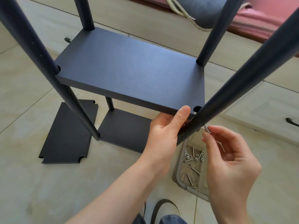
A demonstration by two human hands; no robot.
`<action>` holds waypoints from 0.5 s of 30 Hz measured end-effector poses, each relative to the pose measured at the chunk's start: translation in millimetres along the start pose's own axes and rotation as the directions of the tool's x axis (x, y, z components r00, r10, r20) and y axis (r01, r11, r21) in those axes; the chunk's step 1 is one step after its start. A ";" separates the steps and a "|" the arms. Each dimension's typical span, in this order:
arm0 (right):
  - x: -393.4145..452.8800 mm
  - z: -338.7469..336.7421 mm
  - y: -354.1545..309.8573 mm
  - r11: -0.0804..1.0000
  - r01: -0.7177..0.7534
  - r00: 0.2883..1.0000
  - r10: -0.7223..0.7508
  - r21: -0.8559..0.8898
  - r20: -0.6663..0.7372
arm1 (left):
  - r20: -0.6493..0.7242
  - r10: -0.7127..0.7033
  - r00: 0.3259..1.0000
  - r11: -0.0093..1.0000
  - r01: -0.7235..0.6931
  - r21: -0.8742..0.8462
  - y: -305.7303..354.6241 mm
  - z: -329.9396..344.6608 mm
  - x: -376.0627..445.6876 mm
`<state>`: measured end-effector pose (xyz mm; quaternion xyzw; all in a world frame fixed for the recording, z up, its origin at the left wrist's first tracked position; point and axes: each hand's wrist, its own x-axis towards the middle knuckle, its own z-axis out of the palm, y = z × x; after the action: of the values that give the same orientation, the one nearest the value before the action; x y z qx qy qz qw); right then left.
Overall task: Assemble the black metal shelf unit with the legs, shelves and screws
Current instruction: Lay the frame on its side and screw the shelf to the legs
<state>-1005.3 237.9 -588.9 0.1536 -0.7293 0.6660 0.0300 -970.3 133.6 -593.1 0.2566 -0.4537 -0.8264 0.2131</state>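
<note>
The shelf unit (129, 75) stands on the floor, spare shelf (68, 135) flat beside it. Left hand (165, 131) grips the middle shelf's front corner at the leg (242, 83); right hand (229, 160) pinches a screw (206, 128) just beside that leg.

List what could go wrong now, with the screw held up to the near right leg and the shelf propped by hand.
1. The right hand only pinches the screw at its fingertips; it may drop toward the hardware tray or floor.
2. The left hand alone seems to hold the middle shelf corner against the near right leg; if it shifts, the holes may misalign.
</note>
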 end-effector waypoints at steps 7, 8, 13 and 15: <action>0.5 -9.5 -12.4 0.999 -0.021 0.998 0.023 -0.030 0.066 | 0.028 0.028 0.999 1.000 -0.028 -0.011 5.3 0.2 -6.3; 1.0 -9.2 -14.2 0.999 -0.044 0.996 0.046 -0.029 0.074 | 0.037 0.031 0.999 1.000 -0.031 -0.005 5.9 -0.6 -7.5; 3.2 -6.3 -20.4 0.985 -0.164 0.980 0.158 0.042 0.119 | 0.054 0.035 0.998 0.999 -0.034 -0.014 8.2 -3.9 -14.4; 4.1 -6.5 -22.8 0.981 -0.185 0.976 0.177 0.060 0.124 | 0.052 0.035 0.998 0.999 -0.035 -0.013 9.7 -3.8 -15.7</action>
<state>-1004.2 241.9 -565.3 0.1266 -0.7165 0.6813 -0.0793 -954.6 135.5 -582.9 0.2256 -0.4584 -0.8317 0.2171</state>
